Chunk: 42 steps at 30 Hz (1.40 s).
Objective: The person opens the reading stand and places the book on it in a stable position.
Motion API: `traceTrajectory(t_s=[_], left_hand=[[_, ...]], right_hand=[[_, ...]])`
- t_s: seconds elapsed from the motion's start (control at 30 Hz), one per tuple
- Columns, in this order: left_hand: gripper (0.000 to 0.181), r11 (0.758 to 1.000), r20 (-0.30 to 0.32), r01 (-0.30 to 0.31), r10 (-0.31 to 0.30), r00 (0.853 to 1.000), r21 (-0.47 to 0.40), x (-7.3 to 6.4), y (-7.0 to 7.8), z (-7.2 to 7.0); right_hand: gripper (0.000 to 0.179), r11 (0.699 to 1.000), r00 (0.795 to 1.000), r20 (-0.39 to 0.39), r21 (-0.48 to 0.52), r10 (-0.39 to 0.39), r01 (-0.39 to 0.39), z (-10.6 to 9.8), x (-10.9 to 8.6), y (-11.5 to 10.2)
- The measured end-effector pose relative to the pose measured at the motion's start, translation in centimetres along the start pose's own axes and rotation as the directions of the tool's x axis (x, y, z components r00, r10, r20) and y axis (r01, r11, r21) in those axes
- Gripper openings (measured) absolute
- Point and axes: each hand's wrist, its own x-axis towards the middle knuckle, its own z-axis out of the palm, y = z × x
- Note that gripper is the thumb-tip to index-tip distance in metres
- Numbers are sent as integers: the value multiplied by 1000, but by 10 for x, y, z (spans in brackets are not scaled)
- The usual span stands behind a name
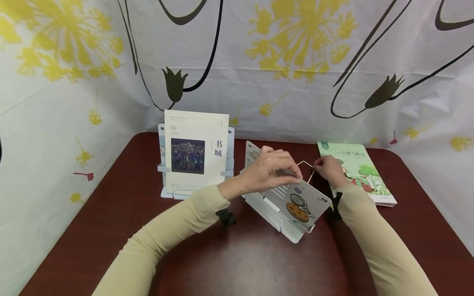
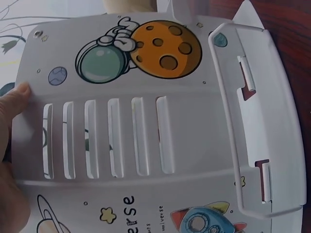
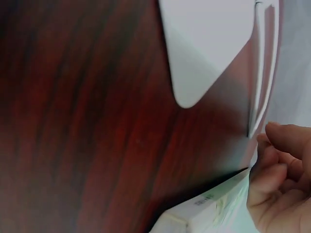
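On the table (image 1: 192,255), the left hand (image 1: 264,168) pinches the stand (image 2: 204,121) while the right hand (image 1: 332,170), grip unclear, seemingly adjusts the wire leg (image 3: 260,63), needing a steady hold next.

Free tabletop (image 1: 274,267) before the white bookstand (image 1: 275,197), green book (image 1: 361,164) an obstacle at right

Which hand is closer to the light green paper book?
Right: the right hand is at the left edge of the light green book; the left hand is farther, pinching the top edge of the white, cartoon-printed stand.
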Motion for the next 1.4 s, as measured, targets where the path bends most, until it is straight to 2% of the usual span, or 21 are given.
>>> traceTrajectory(t_s=[0.1, 0.23, 0.33, 0.47, 0.6, 0.7, 0.8, 1.03, 1.2, 1.4], left_hand=[[9, 1000, 15, -9, 9, 1000, -24, 0, -3, -2], [8, 998, 32, -29, 31, 999, -55, 1, -7, -5], [7, 994, 41, -53, 57, 998, -101, 4, -9, -8], [5, 982, 65, -68, 80, 995, -176, 8, -11, -9], [5, 973, 108, -51, 77, 991, -224, 10, -14, -10], [5, 965, 145, -25, 65, 987, -259, 12, -15, -12], [4, 953, 176, 4, 52, 983, -303, 14, -18, -13], [4, 921, 254, 47, 57, 965, -386, 18, -25, -18], [4, 915, 300, 53, 76, 951, -401, 19, -28, -20], [5, 913, 300, 17, 116, 947, -408, 22, -31, -20]], right_hand=[[17, 997, 1000, 19, -74, -7, 8, 1, 3, 0], [17, 990, 997, 58, -134, 44, -36, 0, 5, 1], [26, 984, 993, 96, -172, 68, -50, -1, 7, 2], [34, 977, 990, 134, -213, 52, -22, -3, 7, 5], [33, 973, 987, 160, -232, 37, 1, -6, 2, 6], [30, 971, 989, 148, -241, 27, 9, -11, -5, 4], [27, 972, 993, 119, -232, 1, 27, -17, -12, 1], [35, 978, 992, 20, -164, -127, 128, -25, -29, -2], [28, 988, 992, -24, -95, -122, 119, -26, -39, 1], [24, 995, 995, -15, 11, -101, 101, -29, -51, 3]])
